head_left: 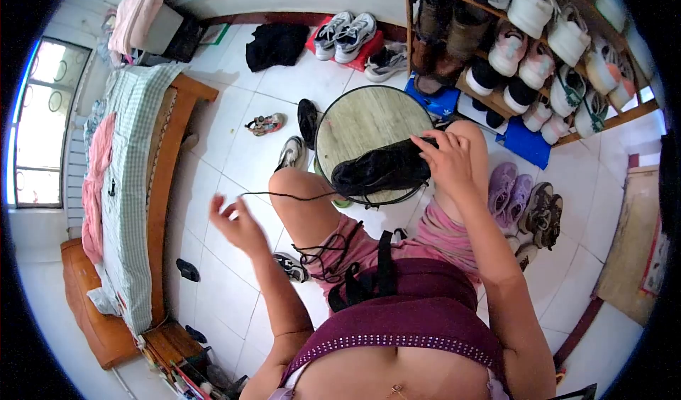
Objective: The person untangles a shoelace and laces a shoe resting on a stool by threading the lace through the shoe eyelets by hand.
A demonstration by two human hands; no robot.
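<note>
A black shoe lies on the round wood-topped stool between my knees. My right hand grips the shoe's right end with thumb and fingers. Out to the left, my left hand pinches the end of a black shoelace, slightly blurred. That lace runs from the shoe's left end across my knee to the fingers. A loose tangle of black cord rests on my left thigh, beside black straps at my waist.
A rack full of shoes stands at the upper right. Purple shoes, dark sneakers and a sandal are on the tiled floor. White sneakers sit on a red bag. At left is a bed with a checked cover.
</note>
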